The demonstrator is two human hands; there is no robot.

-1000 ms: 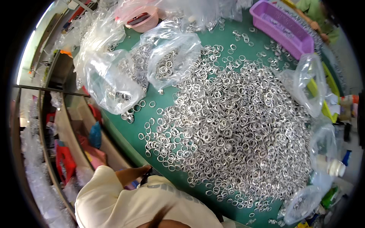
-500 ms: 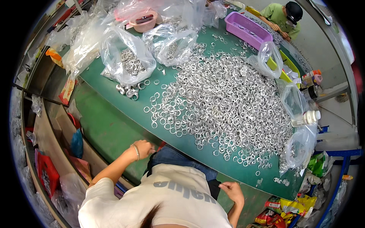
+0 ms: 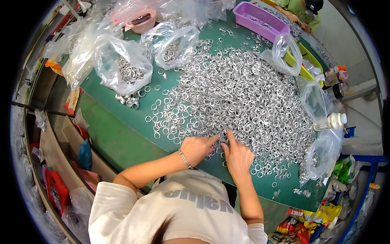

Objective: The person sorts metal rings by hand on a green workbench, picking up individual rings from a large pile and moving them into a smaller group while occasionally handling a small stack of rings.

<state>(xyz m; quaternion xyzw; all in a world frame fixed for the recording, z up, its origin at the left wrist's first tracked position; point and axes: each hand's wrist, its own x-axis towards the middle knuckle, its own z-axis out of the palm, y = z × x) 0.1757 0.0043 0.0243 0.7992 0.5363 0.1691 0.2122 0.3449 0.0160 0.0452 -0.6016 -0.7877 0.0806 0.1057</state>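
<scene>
A wide heap of silver metal rings (image 3: 243,93) covers the middle of the green table (image 3: 134,142). My left hand (image 3: 197,149), with a bracelet on its wrist, is at the near edge of the heap, its index finger stretched toward the rings. Close beside it on the right, my right hand (image 3: 239,159) has its index finger and thumb spread apart over the rings. Both hands look open, and I see nothing held. Some of the left hand's fingers are curled underneath and partly hidden.
Clear plastic bags (image 3: 124,65) with rings stand at the left, near a pink bowl (image 3: 143,22). A purple basket (image 3: 260,20) and a yellow-green basket (image 3: 306,65) sit at the far right, by a white-capped bottle (image 3: 331,121). A person in green (image 3: 300,14) works beyond.
Both hands have come up from beside my body, over the table edge, and in to the near side of the ring heap. The view has shifted slightly.
</scene>
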